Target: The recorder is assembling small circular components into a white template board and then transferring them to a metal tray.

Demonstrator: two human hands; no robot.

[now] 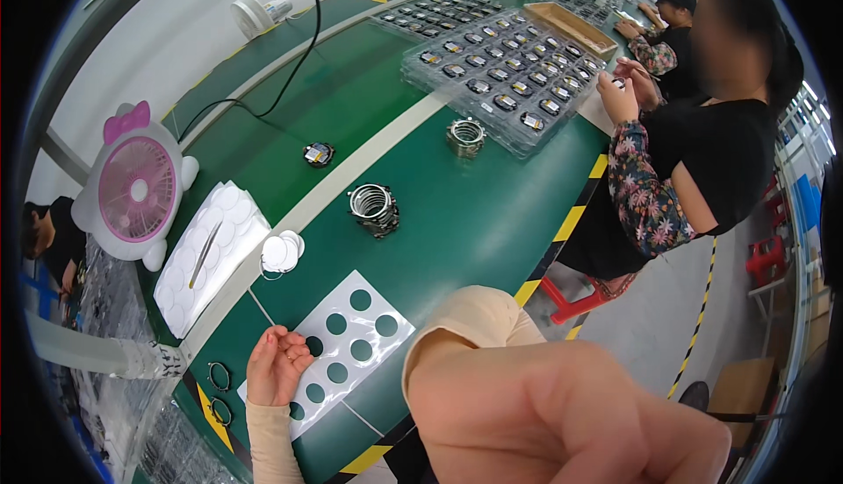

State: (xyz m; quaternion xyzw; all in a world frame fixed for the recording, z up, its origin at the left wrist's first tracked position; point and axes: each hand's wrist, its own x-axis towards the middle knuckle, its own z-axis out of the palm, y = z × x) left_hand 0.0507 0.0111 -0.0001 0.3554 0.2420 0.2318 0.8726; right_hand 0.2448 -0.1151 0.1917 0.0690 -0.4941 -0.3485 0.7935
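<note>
My left hand (278,365) is over the left edge of a white sheet with round holes (358,381), its fingers curled in. Whatever those fingers may hold is too small to make out. Very large and close, my right hand (571,409) fills the lower right, its back turned up and its fingertips hidden. A small pile of white round discs (283,252) lies beyond the sheet. Farther up stands a stack of metal rings (374,210). Two dark rings (219,377) lie left of my left hand.
A pink-and-white fan (139,187) stands at left by a sheet of white round stickers with tweezers (206,256) on it. Beyond are a round dark part (319,154), another ring stack (465,137) and clear trays of parts (518,71). A co-worker (702,159) works at right.
</note>
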